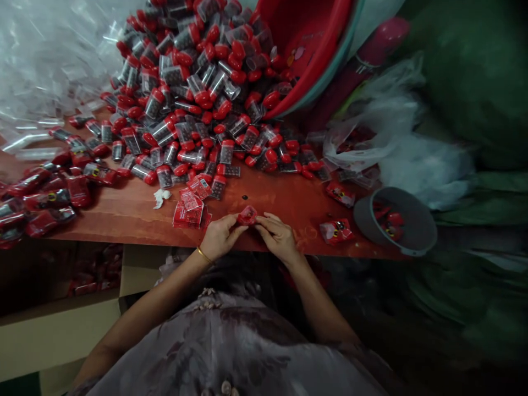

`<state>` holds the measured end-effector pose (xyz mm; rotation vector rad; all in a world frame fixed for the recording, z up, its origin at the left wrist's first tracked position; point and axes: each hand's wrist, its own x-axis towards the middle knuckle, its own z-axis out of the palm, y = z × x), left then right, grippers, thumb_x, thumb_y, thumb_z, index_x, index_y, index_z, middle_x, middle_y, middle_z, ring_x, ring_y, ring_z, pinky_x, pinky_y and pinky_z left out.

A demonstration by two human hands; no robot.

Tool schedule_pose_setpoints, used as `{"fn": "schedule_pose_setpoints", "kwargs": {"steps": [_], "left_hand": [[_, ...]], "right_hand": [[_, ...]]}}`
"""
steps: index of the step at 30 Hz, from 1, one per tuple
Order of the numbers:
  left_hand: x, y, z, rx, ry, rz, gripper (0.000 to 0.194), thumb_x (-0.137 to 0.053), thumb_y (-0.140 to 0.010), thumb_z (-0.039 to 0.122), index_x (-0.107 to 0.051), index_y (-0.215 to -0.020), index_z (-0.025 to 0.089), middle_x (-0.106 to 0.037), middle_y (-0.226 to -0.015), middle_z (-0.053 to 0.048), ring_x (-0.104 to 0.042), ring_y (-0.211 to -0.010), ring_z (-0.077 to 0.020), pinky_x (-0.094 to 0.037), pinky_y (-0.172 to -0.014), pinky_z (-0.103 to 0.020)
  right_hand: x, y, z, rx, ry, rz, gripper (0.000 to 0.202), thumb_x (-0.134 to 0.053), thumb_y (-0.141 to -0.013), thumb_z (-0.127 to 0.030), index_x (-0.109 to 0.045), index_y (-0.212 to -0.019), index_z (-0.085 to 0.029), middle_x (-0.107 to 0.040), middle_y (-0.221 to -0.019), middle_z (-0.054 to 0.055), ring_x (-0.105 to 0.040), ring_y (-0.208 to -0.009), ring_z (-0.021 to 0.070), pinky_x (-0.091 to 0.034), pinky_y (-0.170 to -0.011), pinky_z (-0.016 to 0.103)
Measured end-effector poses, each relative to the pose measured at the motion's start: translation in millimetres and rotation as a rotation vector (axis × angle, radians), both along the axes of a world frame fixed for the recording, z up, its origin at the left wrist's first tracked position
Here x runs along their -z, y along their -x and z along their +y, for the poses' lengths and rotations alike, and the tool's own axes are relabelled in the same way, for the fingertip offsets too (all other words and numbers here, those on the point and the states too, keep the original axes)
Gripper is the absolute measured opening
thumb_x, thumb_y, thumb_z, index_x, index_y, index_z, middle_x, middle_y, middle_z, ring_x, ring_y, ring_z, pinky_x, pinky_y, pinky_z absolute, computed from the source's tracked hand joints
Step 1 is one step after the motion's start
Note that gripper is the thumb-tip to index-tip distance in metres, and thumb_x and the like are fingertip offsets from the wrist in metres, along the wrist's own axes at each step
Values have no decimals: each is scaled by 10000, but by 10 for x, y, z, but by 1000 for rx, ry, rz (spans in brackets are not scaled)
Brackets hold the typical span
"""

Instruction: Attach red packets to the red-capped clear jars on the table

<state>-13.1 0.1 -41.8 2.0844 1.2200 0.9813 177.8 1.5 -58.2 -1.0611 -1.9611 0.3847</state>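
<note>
Between my two hands, near the table's front edge, is a small red printed piece (248, 214), held at both ends; it looks like a wrapper or folded card. My left hand (220, 234), with a gold bangle at the wrist, pinches its left side. The fingers of my right hand (277, 234) close on its right side. Just left of my left hand lies a stack of red printed cards (188, 212). Beyond the hands spreads a big heap of clear containers with red caps (185, 110), dark small contents inside.
Wrapped red packs (45, 198) pile up at the left, clear plastic tubes (53, 66) behind them. A red basin (307, 60) stands at the back. On the right are a grey bucket (395, 220), loose packs (336, 231) and plastic bags (383, 126). Below left sits a cardboard box (61, 335).
</note>
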Motion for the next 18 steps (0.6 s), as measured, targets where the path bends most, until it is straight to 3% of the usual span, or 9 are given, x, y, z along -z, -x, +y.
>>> {"fn": "schedule_pose_setpoints", "kwargs": {"steps": [10, 18], "left_hand": [[-15, -28, -5, -23, 3, 11, 233, -566, -853, 278, -644, -1036, 156, -724, -989, -86, -688, -896, -191, -548, -807, -288], [-58, -62, -18, -57, 11, -38, 261, -597, -828, 261, -637, -1063, 154, -710, -1060, -83, -671, -969, -192, -533, -868, -300]], "right_hand": [[-252, 94, -40, 100, -157, -202, 140, -510, -855, -128, -636, -843, -190, -718, -743, 22, -632, -613, 132, -440, -1010, 509], [-267, 213, -54, 165, -159, -189, 154, -508, -847, -128, -626, -769, -189, -678, -662, 4, -598, -575, 122, -427, -1028, 510]]}}
